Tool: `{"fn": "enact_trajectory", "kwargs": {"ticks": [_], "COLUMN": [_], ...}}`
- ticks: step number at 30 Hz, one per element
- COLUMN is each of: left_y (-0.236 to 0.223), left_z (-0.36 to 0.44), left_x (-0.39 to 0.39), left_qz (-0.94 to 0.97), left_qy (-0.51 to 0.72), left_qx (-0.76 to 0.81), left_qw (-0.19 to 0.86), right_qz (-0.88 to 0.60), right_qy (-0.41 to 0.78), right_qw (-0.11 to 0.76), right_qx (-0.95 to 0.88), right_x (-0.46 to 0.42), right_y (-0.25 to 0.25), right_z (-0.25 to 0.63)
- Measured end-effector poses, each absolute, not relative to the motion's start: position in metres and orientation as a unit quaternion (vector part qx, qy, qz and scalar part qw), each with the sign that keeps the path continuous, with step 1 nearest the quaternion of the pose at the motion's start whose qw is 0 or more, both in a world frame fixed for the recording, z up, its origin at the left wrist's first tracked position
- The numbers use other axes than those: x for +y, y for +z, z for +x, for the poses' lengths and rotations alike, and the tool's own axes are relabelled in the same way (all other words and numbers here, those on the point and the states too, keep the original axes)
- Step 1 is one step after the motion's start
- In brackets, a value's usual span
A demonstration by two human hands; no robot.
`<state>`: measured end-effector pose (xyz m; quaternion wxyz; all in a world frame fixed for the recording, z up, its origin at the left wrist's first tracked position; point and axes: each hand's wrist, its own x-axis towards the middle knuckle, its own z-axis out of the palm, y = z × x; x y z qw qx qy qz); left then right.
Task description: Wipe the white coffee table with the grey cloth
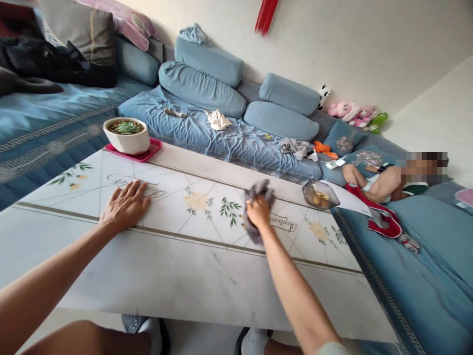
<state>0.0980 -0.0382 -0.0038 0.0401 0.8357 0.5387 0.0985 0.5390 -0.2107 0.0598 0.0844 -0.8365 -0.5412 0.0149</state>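
Note:
My right hand (257,211) grips a crumpled grey cloth (258,191) and presses it onto the white floral-patterned table (207,276), near the table's middle. My left hand (125,204) lies flat on the table with its fingers spread, holding nothing, to the left of the cloth. Both forearms reach in from the bottom edge of the view.
A white pot with a succulent (126,134) stands on a pink tray (148,152) at the table's far left corner. A clear container (320,194) sits at the far right edge. A blue sofa (229,133) with cushions wraps around; a small person (384,181) lies on it at right.

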Motion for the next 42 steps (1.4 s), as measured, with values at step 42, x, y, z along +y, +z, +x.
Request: {"fn": "enact_trajectory", "kwargs": {"ticks": [42], "left_y": [-0.042], "left_z": [0.088], "left_x": [-0.024], "left_qz": [0.828], "left_qy": [0.157], "left_qx": [0.538], "left_qw": [0.019], "right_qz": [-0.877], "right_qy": [0.020], "right_qw": [0.112], "right_qx": [-0.467], "right_x": [-0.272], "right_y": [0.037], "right_z": [0.670]}}
